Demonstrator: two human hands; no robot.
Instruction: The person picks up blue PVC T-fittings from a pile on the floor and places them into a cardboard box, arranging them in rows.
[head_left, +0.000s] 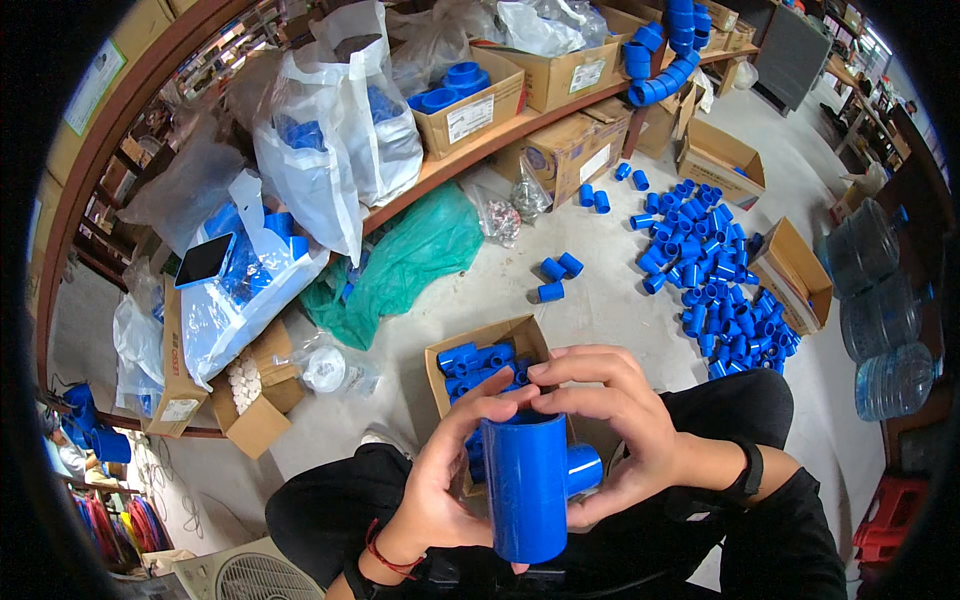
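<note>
A large blue plastic pipe tee (525, 487) stands upright between my two hands, its narrower side branch (583, 468) pointing right. My left hand (450, 457) grips it from the left, fingers at the top rim and the thumb low on the body. From the other side my right hand (630, 427) curls around the branch, its fingertips at the upper rim and its thumb below the branch. Just beyond my hands is an open cardboard box (439, 375) of smaller blue pipe fittings (480, 360), partly hidden by the hands and the tee.
Many blue couplings (690, 240) lie piled on the floor at right, beside a tipped cardboard box (795, 277). A shelf (495, 142) with bags and boxes runs along the left. Large water bottles (877, 322) stand far right; a fan (262, 577) sits lower left.
</note>
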